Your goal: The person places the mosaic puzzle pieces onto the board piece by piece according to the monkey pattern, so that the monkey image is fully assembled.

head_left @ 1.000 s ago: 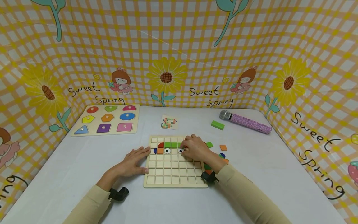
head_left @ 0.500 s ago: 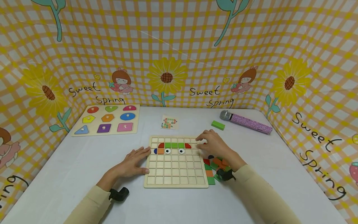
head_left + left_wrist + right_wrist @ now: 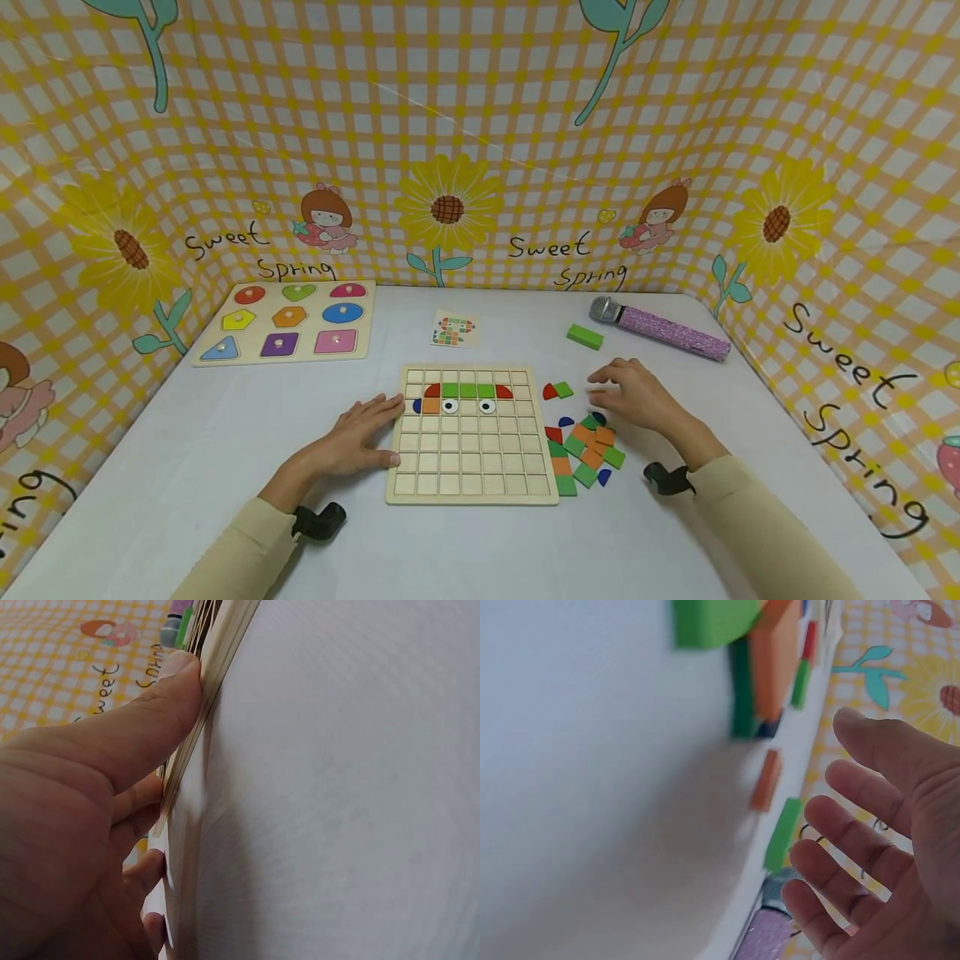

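Note:
A wooden grid board (image 3: 471, 460) lies on the table. Its upper rows hold red corner pieces (image 3: 503, 392), green squares (image 3: 468, 390), an orange square (image 3: 431, 406), a blue half-round piece (image 3: 417, 406) and two eye discs (image 3: 487, 406). My left hand (image 3: 356, 437) rests against the board's left edge, thumb and fingertips touching it. Off to the right, my right hand (image 3: 637, 402) hovers with loosely bent fingers and nothing between them. Below and left of it is a pile of coloured pieces (image 3: 588, 446). An orange piece (image 3: 766, 781) shows near that hand in the right wrist view.
A small pattern card (image 3: 453, 328) lies behind the board. Farther back are a knobbed shape puzzle (image 3: 255, 346) at left, a green block (image 3: 584, 336) and a glittery purple microphone (image 3: 667, 329) at right. Patterned cloth (image 3: 480, 125) walls the table's back and sides.
My right hand has left the right eye disc on the board and moved right, past the loose pieces, uncovering the red corner piece and the pile. My left hand has stayed in place.

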Available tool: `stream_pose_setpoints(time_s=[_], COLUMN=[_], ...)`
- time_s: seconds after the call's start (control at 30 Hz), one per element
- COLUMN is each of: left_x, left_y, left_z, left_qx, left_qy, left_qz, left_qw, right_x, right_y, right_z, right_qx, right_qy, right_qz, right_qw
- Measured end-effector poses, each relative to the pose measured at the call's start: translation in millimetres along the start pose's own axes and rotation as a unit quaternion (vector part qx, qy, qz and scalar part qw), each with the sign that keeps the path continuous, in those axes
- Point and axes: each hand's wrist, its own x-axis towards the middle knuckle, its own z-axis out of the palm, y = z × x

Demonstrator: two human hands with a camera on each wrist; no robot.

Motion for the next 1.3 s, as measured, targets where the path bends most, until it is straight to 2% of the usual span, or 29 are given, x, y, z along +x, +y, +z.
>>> stream_pose_setpoints(time_s=[0.2,0.43,0.6,0.93,1.3], left_x=[-0.7,-1.7,-1.1,-1.1,0.1], left_y=[1.3,3.6,3.9,2.6,1.9], left_z=[-1.0,-1.2,-1.0,-0.8,-0.2], left_qx=[-0.003,-0.005,-0.004,-0.002,0.002], left_qy=[0.0,0.0,-0.001,-0.002,-0.004], left_qz=[0.0,-0.005,-0.004,-0.002,-0.004], left_qw=[1.0,1.0,1.0,1.0,1.0], right_x=[-2.7,-2.2,-2.2,-1.8,-3.3], right_y=[14,24,27,28,16], right_z=[3,7,6,8,4], right_qx=[-0.011,-0.013,-0.018,-0.024,-0.003], right_qy=[0.0,-0.011,-0.012,-0.005,-0.004], right_qz=[-0.01,0.008,0.002,-0.014,0.007], right_qw=[0.9999,0.9998,0.9998,0.9996,1.0])
